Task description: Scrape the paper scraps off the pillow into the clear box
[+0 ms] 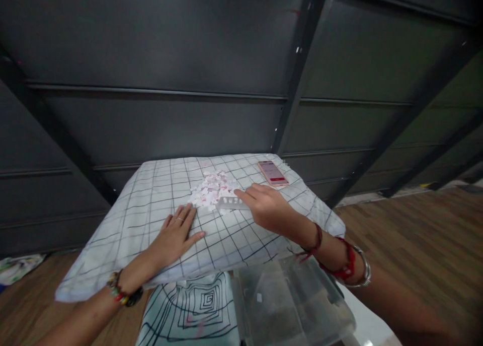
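My left hand (176,237) lies flat on the white checked cloth (151,200), its fingers stretched out and a ring on one of them. The fingertips are close to the near left edge of a heap of small paper scraps (215,187), white with some pink bits. From the right, my right hand (266,205) closes around a flat grey blade with a row of holes (229,203). That blade rests against the near side of the heap, over some scraps. Its handle is hidden in my fist.
A pink phone (273,174) with its screen lit lies at the cloth's back right. Below the near edge are a clear plastic box (279,305) and a pale cloth with dark line patterns (196,310). Dark metal panels (169,129) stand behind; wooden floor (422,230) shows at right.
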A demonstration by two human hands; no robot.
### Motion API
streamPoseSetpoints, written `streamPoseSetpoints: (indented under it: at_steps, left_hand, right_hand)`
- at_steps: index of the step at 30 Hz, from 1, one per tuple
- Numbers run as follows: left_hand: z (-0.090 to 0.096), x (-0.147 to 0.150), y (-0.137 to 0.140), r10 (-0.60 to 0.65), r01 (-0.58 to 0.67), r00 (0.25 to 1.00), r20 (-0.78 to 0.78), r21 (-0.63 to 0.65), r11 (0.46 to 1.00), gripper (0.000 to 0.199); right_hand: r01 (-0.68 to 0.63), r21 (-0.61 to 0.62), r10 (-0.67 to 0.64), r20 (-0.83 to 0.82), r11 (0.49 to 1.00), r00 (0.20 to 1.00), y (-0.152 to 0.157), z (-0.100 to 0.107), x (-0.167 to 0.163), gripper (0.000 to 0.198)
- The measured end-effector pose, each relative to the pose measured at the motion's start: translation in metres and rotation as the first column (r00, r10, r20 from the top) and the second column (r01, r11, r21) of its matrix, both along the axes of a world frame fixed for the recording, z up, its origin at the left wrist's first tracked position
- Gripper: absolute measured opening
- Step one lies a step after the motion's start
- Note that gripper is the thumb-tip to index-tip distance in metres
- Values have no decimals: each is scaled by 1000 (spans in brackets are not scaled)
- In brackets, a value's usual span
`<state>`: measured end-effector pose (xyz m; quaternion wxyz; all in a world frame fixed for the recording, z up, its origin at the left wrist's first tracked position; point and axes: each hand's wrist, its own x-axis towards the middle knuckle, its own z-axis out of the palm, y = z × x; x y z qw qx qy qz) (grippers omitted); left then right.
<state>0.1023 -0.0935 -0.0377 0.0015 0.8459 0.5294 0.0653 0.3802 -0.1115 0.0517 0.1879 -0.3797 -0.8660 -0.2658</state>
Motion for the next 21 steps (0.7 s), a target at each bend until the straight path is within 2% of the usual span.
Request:
streamPoseSetpoints:
  at_steps: [11,15,21]
  left_hand:
    - [-10,2,-3,7,-7,1000,0,76,997,75]
    - [-9,3,-2,14,-14,1000,-5,65,998,75]
    - [-16,0,-1,-4,4,1000,-1,129,992,70]
  right_hand:
    - [-2,-106,3,15,994,1000,-8,-2,33,40]
    - [7,-125,-4,22,992,1000,-8,0,35,39]
    - [12,-173,-8,26,985,1000,-13,3,37,37]
